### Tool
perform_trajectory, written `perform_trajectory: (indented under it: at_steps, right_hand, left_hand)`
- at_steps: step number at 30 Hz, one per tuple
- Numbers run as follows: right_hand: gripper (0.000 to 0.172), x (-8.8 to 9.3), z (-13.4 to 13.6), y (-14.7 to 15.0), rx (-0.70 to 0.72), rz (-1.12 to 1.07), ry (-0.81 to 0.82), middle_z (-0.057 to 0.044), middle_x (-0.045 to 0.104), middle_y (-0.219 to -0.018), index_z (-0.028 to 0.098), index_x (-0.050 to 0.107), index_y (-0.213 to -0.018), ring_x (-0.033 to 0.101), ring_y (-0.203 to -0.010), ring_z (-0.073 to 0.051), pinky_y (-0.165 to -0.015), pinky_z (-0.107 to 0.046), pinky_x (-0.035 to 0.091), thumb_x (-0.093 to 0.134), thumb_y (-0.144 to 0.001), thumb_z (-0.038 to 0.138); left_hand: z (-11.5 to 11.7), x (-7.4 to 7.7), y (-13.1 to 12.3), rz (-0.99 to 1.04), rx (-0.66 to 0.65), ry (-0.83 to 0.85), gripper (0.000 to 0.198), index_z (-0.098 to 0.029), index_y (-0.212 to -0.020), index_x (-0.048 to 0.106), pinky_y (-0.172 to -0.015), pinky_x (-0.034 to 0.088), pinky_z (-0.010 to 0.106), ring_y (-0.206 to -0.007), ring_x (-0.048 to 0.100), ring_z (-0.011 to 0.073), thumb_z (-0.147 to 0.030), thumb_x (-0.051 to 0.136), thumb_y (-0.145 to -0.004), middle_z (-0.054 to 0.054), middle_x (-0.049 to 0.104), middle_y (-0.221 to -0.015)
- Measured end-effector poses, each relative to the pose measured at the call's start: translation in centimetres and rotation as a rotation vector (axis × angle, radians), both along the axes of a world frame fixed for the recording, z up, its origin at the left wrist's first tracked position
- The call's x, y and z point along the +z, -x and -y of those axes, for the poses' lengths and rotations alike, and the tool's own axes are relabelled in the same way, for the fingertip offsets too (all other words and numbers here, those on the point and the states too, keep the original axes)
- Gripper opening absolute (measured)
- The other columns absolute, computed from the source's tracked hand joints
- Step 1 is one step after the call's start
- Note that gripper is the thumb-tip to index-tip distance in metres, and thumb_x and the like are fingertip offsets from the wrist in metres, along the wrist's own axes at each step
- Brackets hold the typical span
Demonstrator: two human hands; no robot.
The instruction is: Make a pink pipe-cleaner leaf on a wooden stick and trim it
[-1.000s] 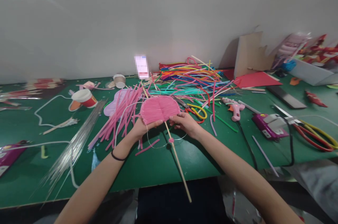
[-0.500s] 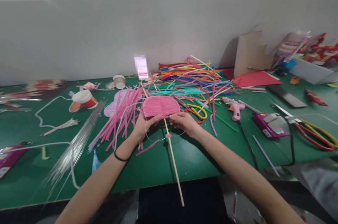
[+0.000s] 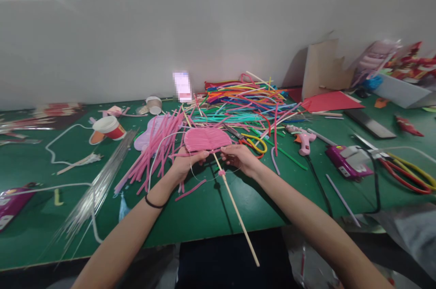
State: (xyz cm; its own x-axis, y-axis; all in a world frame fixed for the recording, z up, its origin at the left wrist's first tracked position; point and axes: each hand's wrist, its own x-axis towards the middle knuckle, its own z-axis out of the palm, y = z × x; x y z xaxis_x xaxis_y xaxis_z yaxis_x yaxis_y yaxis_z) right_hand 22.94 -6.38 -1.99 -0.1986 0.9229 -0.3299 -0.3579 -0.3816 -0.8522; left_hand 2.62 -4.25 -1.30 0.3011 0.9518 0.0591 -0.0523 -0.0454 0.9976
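A pink panel (image 3: pixel 207 138) of fuzzy pipe cleaners is held up over the table, with a thin wire loop curving below it. From its lower edge a wooden stick (image 3: pixel 238 214) slants down to the right, with a small pink wrap (image 3: pixel 222 172) around it. My left hand (image 3: pixel 186 162) pinches the panel's lower left edge, a pink pipe cleaner lying along its fingers. On the right side, my right hand (image 3: pixel 241 158) has thumb and fingers closed on the lower edge near the stick. Scissors (image 3: pixel 254 144) with yellow and red handles lie beyond the right hand.
Pink pipe cleaners (image 3: pixel 160 148) lie left, beside silver wires (image 3: pixel 102 184) and a paper cup (image 3: pixel 111 127). Mixed-colour pipe cleaners (image 3: pixel 245 93) are heaped behind. Rightward are a pink glue gun (image 3: pixel 304 140), a purple box (image 3: pixel 347 164) and larger scissors (image 3: pixel 405 171). A grey partition (image 3: pixel 136 43) stands behind.
The stick's lower end has swung to the right, and the panel has tilted slightly with it. A pink pipe cleaner now shows along my left hand's fingers.
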Motion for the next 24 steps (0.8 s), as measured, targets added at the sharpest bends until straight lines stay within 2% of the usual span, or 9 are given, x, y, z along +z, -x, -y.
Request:
perform_trajectory:
  at_steps: [4,7,11,13,16,20,24]
  right_hand:
    - [0.031,0.2,0.2,0.0,-0.010,0.038,-0.022,-0.004,0.068,-0.069,0.014,0.069,-0.069,0.059,-0.058,-0.010,-0.052,-0.020,0.045,0.085,-0.058,0.039]
    - [0.033,0.3,0.2,-0.1,-0.041,0.090,-0.104,-0.003,0.069,-0.068,0.015,0.068,-0.067,0.061,-0.061,-0.011,-0.054,-0.021,0.045,0.084,-0.058,0.043]
    - [0.033,0.7,0.3,-0.3,-0.015,0.065,-0.247,-0.003,0.072,-0.077,0.018,0.067,-0.072,0.067,-0.078,-0.017,-0.067,-0.026,0.050,0.082,-0.061,0.045]
    - [0.031,0.9,0.4,-0.2,-0.008,0.034,-0.278,-0.003,0.073,-0.081,0.019,0.067,-0.074,0.068,-0.085,-0.019,-0.072,-0.028,0.051,0.081,-0.062,0.045]
    - [0.031,0.8,0.6,0.4,-0.027,0.040,-0.282,-0.003,0.073,-0.080,0.019,0.068,-0.077,0.068,-0.080,-0.017,-0.072,-0.028,0.050,0.080,-0.064,0.044]
    - [0.032,0.2,0.6,1.2,-0.017,0.069,-0.279,-0.002,0.071,-0.074,0.017,0.068,-0.075,0.064,-0.068,-0.013,-0.066,-0.026,0.048,0.080,-0.064,0.045]
    - [0.034,-0.2,0.6,1.4,-0.028,0.095,-0.292,-0.002,0.070,-0.074,0.017,0.068,-0.076,0.063,-0.068,-0.013,-0.065,-0.025,0.046,0.080,-0.064,0.046]
  left_hand:
    - [-0.2,-0.1,0.2,0.032,-0.015,0.030,0.018,-0.015,-0.066,0.063,-0.050,0.046,0.025,-0.052,0.052,0.0114,-0.025,0.078,-0.067,-0.002,0.060,-0.057]
    - [-0.2,0.1,0.1,-0.003,-0.001,0.002,0.018,-0.015,-0.064,0.064,-0.052,0.047,0.025,-0.052,0.054,0.0118,-0.026,0.078,-0.067,-0.001,0.061,-0.057]
    - [-0.1,0.8,0.1,0.038,0.035,0.014,0.022,-0.015,-0.075,0.068,-0.058,0.053,0.028,-0.063,0.063,0.0167,-0.028,0.082,-0.063,0.002,0.069,-0.069]
    - [0.0,1.1,0.1,0.102,-0.020,0.091,0.031,-0.016,-0.087,0.069,-0.064,0.056,0.032,-0.075,0.068,0.0217,-0.033,0.081,-0.064,0.006,0.073,-0.083]
    - [0.3,0.9,-0.2,0.111,-0.158,0.210,0.039,-0.014,-0.098,0.071,-0.070,0.056,0.035,-0.083,0.070,0.0251,-0.041,0.077,-0.070,0.011,0.074,-0.091]
    - [0.4,-0.2,-0.7,0.007,-0.145,0.270,0.033,-0.013,-0.084,0.074,-0.065,0.054,0.031,-0.070,0.068,0.0209,-0.045,0.073,-0.074,0.010,0.074,-0.079]
    - [0.2,-0.6,-0.6,-0.031,-0.130,0.261,0.029,-0.015,-0.077,0.074,-0.058,0.053,0.028,-0.065,0.065,0.0188,-0.044,0.072,-0.075,0.008,0.072,-0.073]
